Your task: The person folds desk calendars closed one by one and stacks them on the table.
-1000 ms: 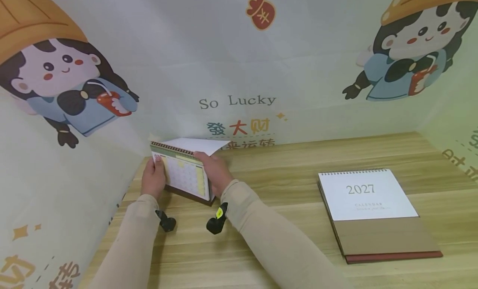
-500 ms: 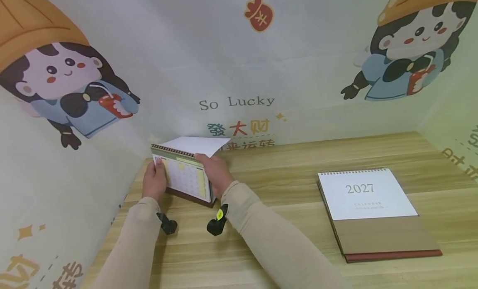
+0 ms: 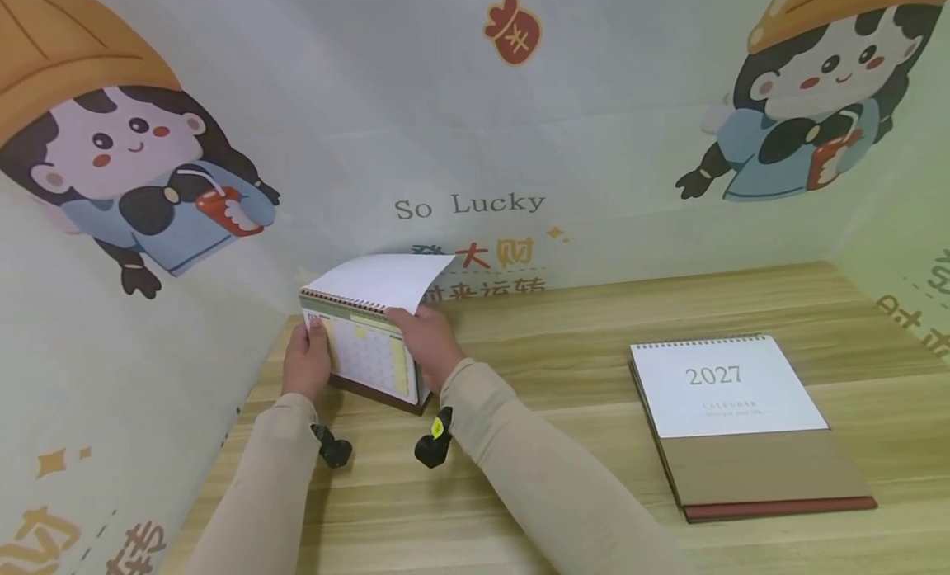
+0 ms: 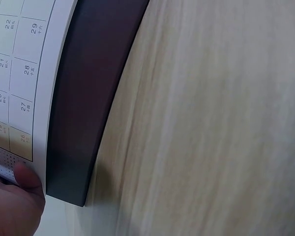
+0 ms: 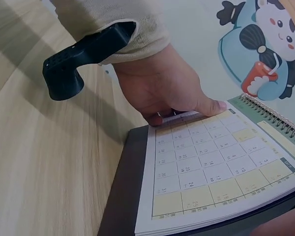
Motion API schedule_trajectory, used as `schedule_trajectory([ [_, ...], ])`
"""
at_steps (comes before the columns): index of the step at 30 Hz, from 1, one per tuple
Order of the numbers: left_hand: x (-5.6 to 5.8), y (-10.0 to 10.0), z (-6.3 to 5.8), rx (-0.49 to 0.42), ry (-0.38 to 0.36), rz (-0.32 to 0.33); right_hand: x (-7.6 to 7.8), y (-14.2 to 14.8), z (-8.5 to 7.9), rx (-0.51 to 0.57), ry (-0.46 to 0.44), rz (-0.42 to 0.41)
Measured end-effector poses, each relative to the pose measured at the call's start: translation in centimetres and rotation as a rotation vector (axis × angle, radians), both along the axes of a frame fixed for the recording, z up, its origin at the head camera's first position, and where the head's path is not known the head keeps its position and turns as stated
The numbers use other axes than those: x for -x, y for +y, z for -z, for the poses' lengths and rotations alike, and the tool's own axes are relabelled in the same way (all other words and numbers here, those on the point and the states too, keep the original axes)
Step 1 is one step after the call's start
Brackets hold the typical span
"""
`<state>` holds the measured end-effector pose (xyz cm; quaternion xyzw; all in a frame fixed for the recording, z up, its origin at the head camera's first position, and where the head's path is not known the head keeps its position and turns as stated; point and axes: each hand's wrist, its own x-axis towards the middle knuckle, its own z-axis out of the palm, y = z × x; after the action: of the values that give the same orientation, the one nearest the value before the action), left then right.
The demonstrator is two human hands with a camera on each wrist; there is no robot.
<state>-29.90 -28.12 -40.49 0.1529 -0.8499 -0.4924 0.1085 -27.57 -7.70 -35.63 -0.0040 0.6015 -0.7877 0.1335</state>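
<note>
A spiral-bound desk calendar (image 3: pixel 365 356) stands tilted on its dark base at the back left, a month grid facing me. My left hand (image 3: pixel 305 362) grips its left edge, thumb on the front page; the left wrist view shows that thumb (image 4: pixel 28 178) at the page's corner. At the right edge my right hand (image 3: pixel 429 341) holds the calendar, its thumb (image 5: pixel 211 106) lying on the page near the spiral binding (image 5: pixel 273 114). A white sheet (image 3: pixel 389 278) bends up and back from the binding. The right hand's other fingers are mostly hidden behind the calendar.
A second desk calendar marked 2027 (image 3: pixel 716 393) lies on the right of the wooden table (image 3: pixel 549 468). A printed cloth backdrop (image 3: pixel 616 129) rises behind the table and along both sides. Black wrist cameras (image 3: pixel 434 439) hang below the sleeves.
The white sheet behind the binding has lifted higher and now covers part of the backdrop's lettering. Both hands keep their hold, with hardly any shift.
</note>
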Motion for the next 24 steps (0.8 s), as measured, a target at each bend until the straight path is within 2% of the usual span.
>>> schedule_trajectory([
  [7, -0.05, -0.26, 0.41, 0.035, 0.040, -0.011, -0.04, -0.11, 0.08, -0.032, 0.037, -0.001],
  [24, -0.12, -0.03, 0.31, 0.008, 0.003, -0.004, -0.14, 0.43, 0.04, -0.119, 0.133, -0.011],
])
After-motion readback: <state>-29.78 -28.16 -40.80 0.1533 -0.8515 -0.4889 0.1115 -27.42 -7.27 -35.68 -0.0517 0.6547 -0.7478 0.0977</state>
